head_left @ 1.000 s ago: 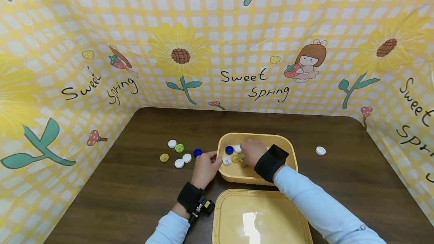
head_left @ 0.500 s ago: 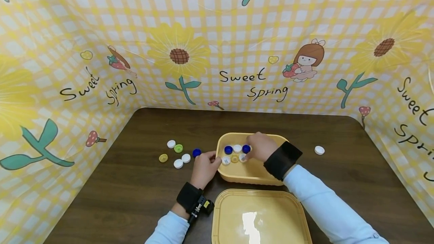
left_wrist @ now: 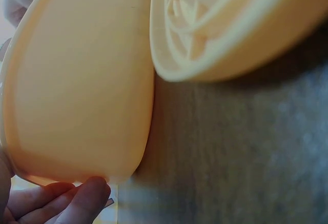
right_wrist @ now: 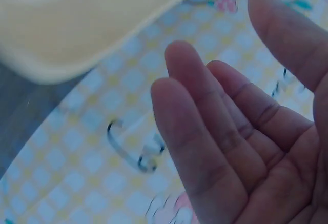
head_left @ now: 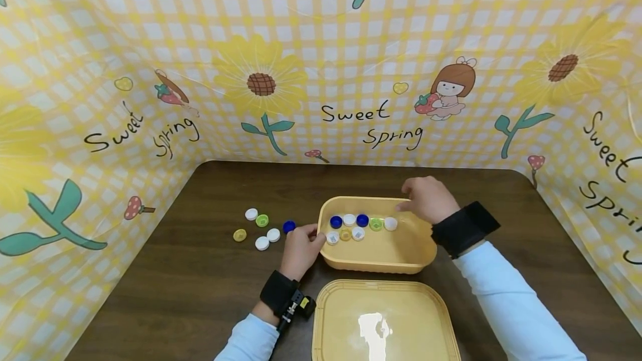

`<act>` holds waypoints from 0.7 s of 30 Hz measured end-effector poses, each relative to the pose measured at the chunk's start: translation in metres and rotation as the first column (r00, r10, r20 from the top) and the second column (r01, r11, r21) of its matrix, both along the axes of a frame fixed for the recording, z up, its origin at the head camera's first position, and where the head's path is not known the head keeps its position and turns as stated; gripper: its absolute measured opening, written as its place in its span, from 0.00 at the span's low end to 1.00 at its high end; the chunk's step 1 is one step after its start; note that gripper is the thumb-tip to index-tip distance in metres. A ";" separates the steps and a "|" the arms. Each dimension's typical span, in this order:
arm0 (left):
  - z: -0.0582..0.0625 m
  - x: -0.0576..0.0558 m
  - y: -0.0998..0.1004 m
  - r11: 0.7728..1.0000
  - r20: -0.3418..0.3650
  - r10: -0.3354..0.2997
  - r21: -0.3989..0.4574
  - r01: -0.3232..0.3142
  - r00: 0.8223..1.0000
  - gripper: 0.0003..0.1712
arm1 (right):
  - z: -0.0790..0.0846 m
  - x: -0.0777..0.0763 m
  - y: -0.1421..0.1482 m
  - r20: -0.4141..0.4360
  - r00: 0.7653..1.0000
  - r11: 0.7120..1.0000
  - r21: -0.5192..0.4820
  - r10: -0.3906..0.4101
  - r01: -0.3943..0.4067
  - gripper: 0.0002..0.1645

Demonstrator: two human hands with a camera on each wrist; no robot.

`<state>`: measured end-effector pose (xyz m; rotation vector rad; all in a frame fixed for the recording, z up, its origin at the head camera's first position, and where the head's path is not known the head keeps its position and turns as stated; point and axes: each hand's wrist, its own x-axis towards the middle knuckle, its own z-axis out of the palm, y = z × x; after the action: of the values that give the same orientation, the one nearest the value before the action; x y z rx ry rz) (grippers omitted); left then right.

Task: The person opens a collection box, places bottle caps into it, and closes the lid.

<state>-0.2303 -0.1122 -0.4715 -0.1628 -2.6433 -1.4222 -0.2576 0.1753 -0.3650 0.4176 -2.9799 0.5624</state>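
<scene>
At the left end of a yellow plastic box [head_left: 391,258], my left hand [head_left: 301,249] pinches the rim; its thumb [left_wrist: 88,198] shows against the wall in the left wrist view. Inside the box, bottle caps lie in two rows. The back row has a blue cap [head_left: 336,222], a white cap [head_left: 348,219], another blue cap [head_left: 362,220], a green cap [head_left: 376,224] and a white cap [head_left: 390,223] at its right end. A yellow cap [head_left: 345,234] sits between two white ones in front. My right hand [head_left: 431,199] hovers over the back right corner, fingers [right_wrist: 179,126] extended and holding nothing.
A matching yellow lid [head_left: 346,305] lies in front of the box. Left of the box several loose caps are scattered, among them a blue cap [head_left: 288,227] near my left hand and a green cap [head_left: 262,220]. A checked cloth [head_left: 281,15] hangs around the dark table [head_left: 165,294].
My right hand has lifted out of the box and moved right and back, uncovering the green and white caps in the back row. The right wristband now covers where a loose white cap lay.
</scene>
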 end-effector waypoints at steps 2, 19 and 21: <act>0.000 0.000 0.000 1.000 0.001 -0.001 -0.001 0.001 1.000 0.17 | 0.003 0.000 0.013 0.001 0.999 0.999 -0.008 -0.036 0.036 0.25; 0.001 0.000 0.001 1.000 -0.035 0.010 -0.014 -0.010 0.999 0.17 | -0.017 -0.005 0.101 0.142 0.967 0.977 0.031 -0.211 0.209 0.32; 0.002 0.001 0.001 1.000 -0.034 0.012 -0.014 -0.012 0.999 0.17 | -0.021 -0.005 0.108 0.159 0.964 0.977 0.038 -0.215 0.212 0.32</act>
<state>-0.2297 -0.1114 -0.4698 -0.1711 -2.6229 -1.3848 -0.2628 0.2832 -0.3862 0.0498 -3.1317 0.5683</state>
